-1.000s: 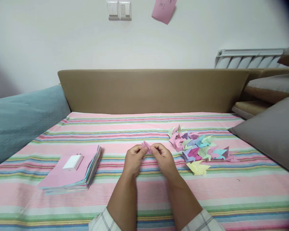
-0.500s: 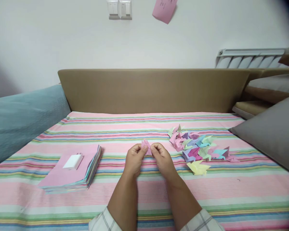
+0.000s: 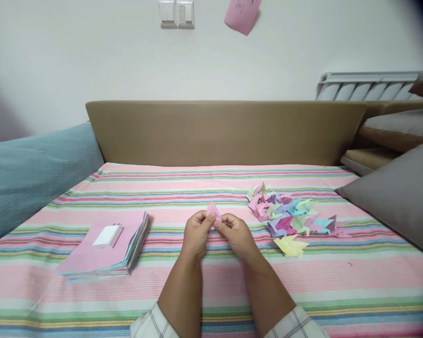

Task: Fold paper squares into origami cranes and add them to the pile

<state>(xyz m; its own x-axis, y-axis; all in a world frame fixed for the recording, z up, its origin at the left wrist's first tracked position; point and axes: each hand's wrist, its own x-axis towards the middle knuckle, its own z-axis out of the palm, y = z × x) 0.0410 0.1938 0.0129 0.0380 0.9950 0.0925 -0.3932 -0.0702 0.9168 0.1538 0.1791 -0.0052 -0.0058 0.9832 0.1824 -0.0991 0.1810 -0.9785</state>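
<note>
A small folded piece of pink paper (image 3: 213, 210) is pinched between both hands above the striped sheet. My left hand (image 3: 198, 232) grips its left side, thumb on top and fingers curled behind. My right hand (image 3: 235, 233) is closed on the lower right of the paper, its thumb close to the left thumb. The fingers cover much of the paper, so its full shape is hidden. To the right lies a cluster of folded paper cranes (image 3: 289, 211) in pink, purple, green and blue. A yellow paper crane (image 3: 291, 246) sits nearest me.
On the left a stack of coloured paper sheets (image 3: 88, 256), pink on top, carries a white charger plug (image 3: 107, 236). A brown padded board (image 3: 225, 134) runs along the back. Grey cushions (image 3: 402, 192) stand at the right and a blue cushion (image 3: 38, 173) at the left.
My right thumb and fingers have shifted left and a little down along the pink paper, so the thumbs are now closer together. The left hand has hardly moved.
</note>
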